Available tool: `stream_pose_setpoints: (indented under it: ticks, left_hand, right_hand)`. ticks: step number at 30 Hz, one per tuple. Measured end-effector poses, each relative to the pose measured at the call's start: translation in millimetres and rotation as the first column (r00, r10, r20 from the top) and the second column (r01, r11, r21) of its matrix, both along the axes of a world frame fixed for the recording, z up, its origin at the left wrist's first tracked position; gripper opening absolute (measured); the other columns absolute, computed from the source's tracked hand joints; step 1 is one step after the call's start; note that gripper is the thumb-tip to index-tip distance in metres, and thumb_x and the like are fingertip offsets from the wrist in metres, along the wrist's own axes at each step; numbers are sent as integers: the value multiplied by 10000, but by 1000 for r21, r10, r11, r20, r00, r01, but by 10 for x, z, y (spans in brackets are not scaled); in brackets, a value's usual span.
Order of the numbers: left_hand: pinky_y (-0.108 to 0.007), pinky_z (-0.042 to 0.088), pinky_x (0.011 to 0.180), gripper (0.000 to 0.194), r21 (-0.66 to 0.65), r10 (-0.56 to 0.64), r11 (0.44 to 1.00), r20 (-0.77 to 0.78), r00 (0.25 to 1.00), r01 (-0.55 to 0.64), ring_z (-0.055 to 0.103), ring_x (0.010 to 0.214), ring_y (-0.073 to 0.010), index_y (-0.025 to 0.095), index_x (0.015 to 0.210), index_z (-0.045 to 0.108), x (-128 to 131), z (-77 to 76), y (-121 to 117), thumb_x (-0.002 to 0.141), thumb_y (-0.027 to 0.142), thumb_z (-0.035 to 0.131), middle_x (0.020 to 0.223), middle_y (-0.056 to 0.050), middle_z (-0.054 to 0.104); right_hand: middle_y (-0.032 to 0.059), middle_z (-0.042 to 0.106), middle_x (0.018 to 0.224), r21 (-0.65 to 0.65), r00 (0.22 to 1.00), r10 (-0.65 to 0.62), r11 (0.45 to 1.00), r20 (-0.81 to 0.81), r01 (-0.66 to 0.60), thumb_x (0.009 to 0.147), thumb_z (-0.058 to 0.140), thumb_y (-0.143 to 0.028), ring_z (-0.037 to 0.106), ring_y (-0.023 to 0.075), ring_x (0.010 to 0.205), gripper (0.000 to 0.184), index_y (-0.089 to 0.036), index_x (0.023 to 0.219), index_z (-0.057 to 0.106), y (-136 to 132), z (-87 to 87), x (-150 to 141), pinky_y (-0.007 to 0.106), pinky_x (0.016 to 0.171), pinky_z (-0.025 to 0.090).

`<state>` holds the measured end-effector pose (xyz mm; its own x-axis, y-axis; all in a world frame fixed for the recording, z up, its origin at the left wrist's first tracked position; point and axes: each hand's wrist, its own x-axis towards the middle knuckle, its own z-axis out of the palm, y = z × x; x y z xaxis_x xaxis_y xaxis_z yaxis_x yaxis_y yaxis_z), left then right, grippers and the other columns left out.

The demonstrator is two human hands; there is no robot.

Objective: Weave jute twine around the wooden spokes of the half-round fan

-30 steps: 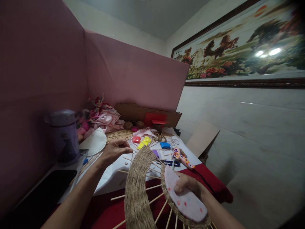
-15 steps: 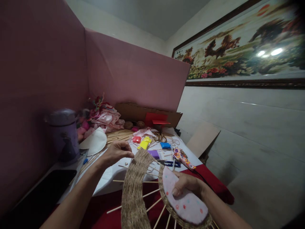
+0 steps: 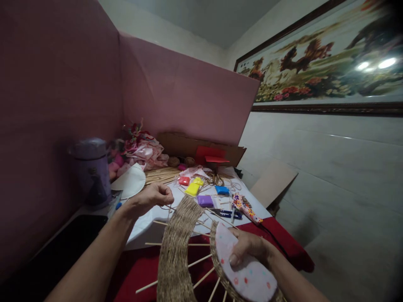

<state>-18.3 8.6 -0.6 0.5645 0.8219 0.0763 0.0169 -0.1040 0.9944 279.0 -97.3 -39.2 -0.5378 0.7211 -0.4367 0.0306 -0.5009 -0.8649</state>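
A fan-shaped woven piece [image 3: 176,251] of brown twine on thin wooden sticks is spread out in front of me. Its inner part carries a half-round pad [image 3: 252,274] of pale cloth with small red and blue dots. My right hand [image 3: 250,247] grips this inner part, thumb on the cloth and fingers hidden behind. Beyond the outer band's upper end, my left hand [image 3: 154,196] is closed in a pinch. A thin strand of twine [image 3: 168,206] runs between those fingers and the band. Stick ends poke out past the band's outer edge.
On the white table lie yellow [image 3: 192,188], red, blue and purple [image 3: 205,201] packets, dark-blue snips [image 3: 226,214] and a flower-patterned tool [image 3: 247,207] with a black cord. Left are a purple canister [image 3: 94,176], a white pleated plate [image 3: 132,182] and bundled sticks [image 3: 160,175].
My left hand has drawn slightly away from the band's upper end, and a strand now shows below it. My right hand keeps its grip. The view has shifted a little.
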Motion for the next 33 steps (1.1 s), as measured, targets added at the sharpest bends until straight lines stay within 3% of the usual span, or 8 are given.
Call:
stream_pose_setpoints:
  ticks: [9, 20, 27, 33]
  left_hand:
    - [-239, 216, 472, 171, -92, 1, 996, 13, 1000, 0, 303, 474, -69, 148, 481, 536, 126, -8, -71, 527, 211, 689, 483, 41, 429]
    - [-235, 227, 482, 178, -54, 38, 998, 9, 999, -37, 311, 468, -70, 154, 484, 539, 203, -21, -88, 525, 215, 701, 455, 54, 427]
    - [-256, 256, 497, 166, -54, -76, 995, 53, 996, 79, 302, 478, -84, 163, 470, 524, 200, -164, 6, 550, 189, 667, 480, 47, 381]
    - [-274, 330, 601, 144, -18, -141, 989, 113, 983, 144, 408, 613, -121, 143, 632, 688, 173, -127, -23, 633, 285, 709, 647, -16, 489]
  right_hand:
    - [16, 618, 521, -13, 1000, -14, 1000, -16, 14, 353, 730, -105, 542, 92, 395, 297, -74, 622, 607, -11, -19, 6, 169, 371, 453]
    - [14, 617, 511, -13, 1000, -10, 1000, -13, 9, 344, 732, -102, 544, 97, 394, 295, -80, 610, 606, -7, -31, 12, 174, 367, 458]
    - [16, 600, 494, 15, 999, -8, 1000, -36, 9, 355, 747, -115, 548, 103, 403, 272, -70, 584, 607, 2, -79, 52, 185, 386, 463]
    - [31, 629, 548, 15, 997, 16, 1000, -73, -15, 386, 745, -95, 584, 122, 455, 301, -72, 662, 629, 2, -83, 65, 207, 449, 490]
